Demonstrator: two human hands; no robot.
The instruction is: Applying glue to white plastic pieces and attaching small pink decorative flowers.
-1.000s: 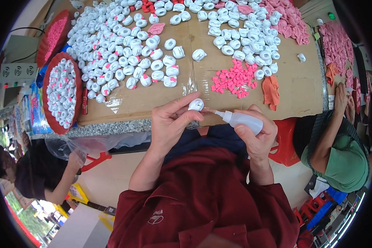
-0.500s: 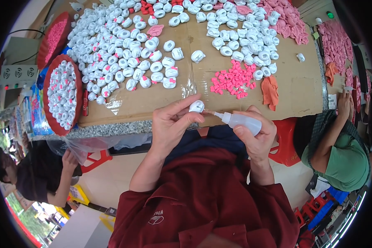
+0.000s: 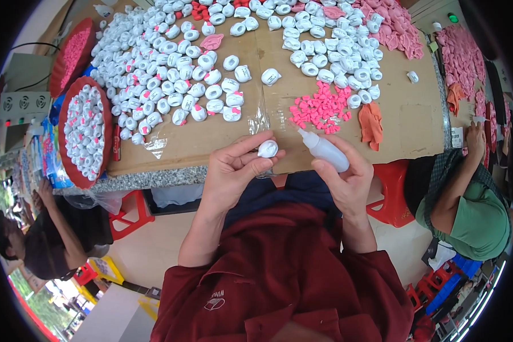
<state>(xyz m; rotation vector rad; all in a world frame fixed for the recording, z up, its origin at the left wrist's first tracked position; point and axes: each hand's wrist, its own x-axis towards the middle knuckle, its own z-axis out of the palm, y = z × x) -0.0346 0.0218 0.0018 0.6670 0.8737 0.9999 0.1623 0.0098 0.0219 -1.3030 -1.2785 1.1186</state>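
My left hand [image 3: 233, 169] pinches a small white rounded toy head [image 3: 268, 149] between thumb and fingers, over the table's front edge. In my right hand [image 3: 347, 179] is a translucent white squeeze bottle [image 3: 326, 153], tilted with its thin nozzle up and to the left. The nozzle tip is apart from the toy head and close to a heap of small bright pink pieces [image 3: 313, 108]. A single white toy head [image 3: 271, 77] lies farther back on the cardboard. To the left spread many more heads, some bearing a pink piece.
Cardboard [image 3: 404, 128] covers the granite-edged table. Two red trays stand at left, the nearer tray [image 3: 105, 145] full of white heads. An orange crumpled piece [image 3: 370, 126] lies right of the pink heap; soft pink parts [image 3: 396, 28] pile behind. People sit at both sides.
The squeeze bottle's nozzle has swung up and away from the toy head, toward the pink pieces. The toy head has turned slightly in my left fingers.
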